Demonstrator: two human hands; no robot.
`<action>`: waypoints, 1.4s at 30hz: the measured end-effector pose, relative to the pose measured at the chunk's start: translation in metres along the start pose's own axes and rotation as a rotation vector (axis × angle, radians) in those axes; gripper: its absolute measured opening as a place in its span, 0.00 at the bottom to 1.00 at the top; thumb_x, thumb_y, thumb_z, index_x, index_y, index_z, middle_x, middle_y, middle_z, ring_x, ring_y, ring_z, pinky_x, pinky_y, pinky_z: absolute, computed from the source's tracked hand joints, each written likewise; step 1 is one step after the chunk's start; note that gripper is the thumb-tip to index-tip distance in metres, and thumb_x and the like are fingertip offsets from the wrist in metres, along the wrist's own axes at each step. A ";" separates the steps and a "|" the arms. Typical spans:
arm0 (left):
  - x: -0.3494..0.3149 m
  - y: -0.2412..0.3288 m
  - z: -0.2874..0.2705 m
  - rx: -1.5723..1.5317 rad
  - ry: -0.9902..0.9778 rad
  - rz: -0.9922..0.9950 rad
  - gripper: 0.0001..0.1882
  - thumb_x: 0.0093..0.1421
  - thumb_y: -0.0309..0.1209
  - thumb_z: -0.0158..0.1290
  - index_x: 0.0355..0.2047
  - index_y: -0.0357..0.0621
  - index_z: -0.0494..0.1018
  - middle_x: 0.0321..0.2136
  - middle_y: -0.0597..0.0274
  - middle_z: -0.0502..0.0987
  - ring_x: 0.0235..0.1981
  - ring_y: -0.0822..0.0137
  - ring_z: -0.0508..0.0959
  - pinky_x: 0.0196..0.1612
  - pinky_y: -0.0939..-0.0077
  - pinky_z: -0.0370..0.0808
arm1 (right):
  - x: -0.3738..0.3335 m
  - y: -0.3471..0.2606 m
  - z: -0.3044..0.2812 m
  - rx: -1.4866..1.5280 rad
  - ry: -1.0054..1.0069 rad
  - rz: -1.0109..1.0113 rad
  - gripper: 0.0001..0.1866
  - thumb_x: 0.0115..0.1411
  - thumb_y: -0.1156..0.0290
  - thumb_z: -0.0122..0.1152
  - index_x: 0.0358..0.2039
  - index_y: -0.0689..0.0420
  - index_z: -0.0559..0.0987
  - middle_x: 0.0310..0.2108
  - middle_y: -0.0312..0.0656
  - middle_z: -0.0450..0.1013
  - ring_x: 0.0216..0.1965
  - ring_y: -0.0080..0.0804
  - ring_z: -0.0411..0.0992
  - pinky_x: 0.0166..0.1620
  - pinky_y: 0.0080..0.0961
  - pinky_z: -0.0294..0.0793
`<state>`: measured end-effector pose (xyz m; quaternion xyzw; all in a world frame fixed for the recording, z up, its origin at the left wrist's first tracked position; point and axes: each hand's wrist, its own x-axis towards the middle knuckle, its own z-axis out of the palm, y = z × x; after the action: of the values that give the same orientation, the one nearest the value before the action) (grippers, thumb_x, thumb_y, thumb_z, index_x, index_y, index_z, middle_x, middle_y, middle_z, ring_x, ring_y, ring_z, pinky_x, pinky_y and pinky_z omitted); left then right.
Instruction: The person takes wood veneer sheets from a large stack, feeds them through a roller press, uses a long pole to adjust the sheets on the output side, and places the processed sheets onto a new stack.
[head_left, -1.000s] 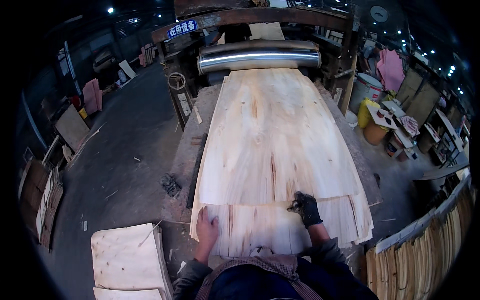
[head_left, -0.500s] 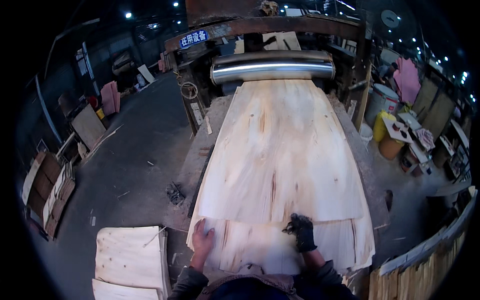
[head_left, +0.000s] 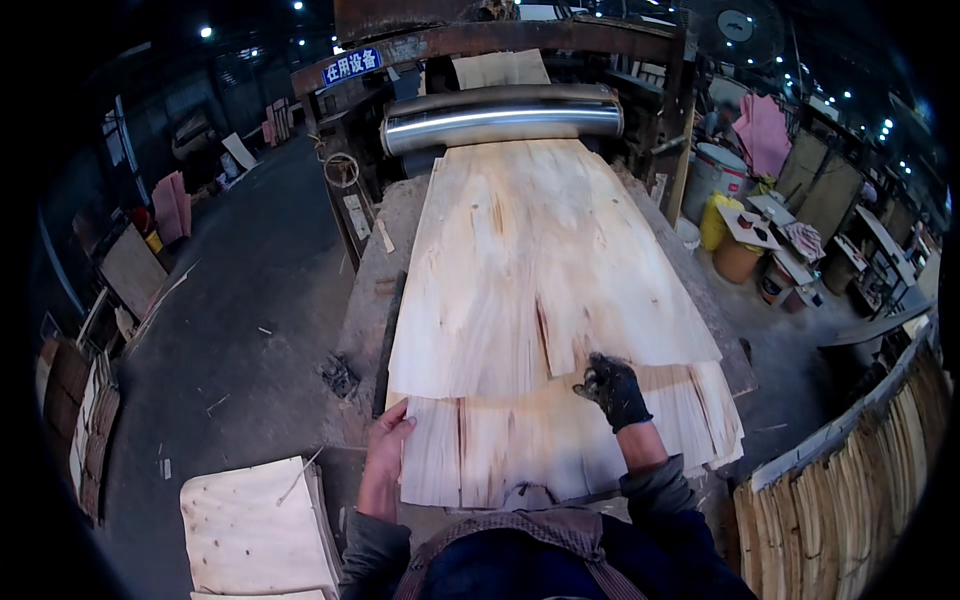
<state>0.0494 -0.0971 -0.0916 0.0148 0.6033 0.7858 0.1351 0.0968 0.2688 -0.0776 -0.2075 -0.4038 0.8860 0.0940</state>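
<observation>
A broad, pale wood veneer sheet (head_left: pixel 560 260) lies in front of me, its far end at a shiny metal roller (head_left: pixel 500 122). Its near edge is uneven, and a dark split runs up from it. Beneath, another veneer sheet (head_left: pixel 520 450) sticks out toward me. My left hand (head_left: pixel 385 440), bare, is closed at the left edge of the lower sheet, thumb uppermost. My right hand (head_left: pixel 615 390), in a black glove, has its fingers curled together at the near edge of the upper sheet; its fingertips are partly hidden.
The roller sits in a rusty machine frame (head_left: pixel 500 45). A veneer stack (head_left: pixel 255 525) stands low at the left, and upright veneer pieces (head_left: pixel 850 480) line the right. Buckets and a brown drum (head_left: pixel 738 258) stand farther right. A dark rag-like clump (head_left: pixel 340 376) lies beside the bed.
The upper sheet's near edge is farther from me, with its split more open. My right hand has moved forward; my left fingers have drawn together at the edge. The view has shifted.
</observation>
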 end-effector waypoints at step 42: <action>-0.020 0.062 0.031 -0.122 -0.157 -0.065 0.24 0.50 0.23 0.50 0.50 0.34 0.63 0.41 0.57 0.73 0.40 0.67 0.74 0.45 0.74 0.69 | -0.169 0.042 -0.072 -0.001 -0.138 0.590 0.19 0.60 0.62 0.47 0.43 0.66 0.69 0.32 0.49 0.73 0.33 0.38 0.73 0.37 0.32 0.73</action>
<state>0.0627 -0.0875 -0.0213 0.0484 0.5421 0.8128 0.2077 0.2803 0.2333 -0.1018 -0.2551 -0.3320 0.8869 -0.1954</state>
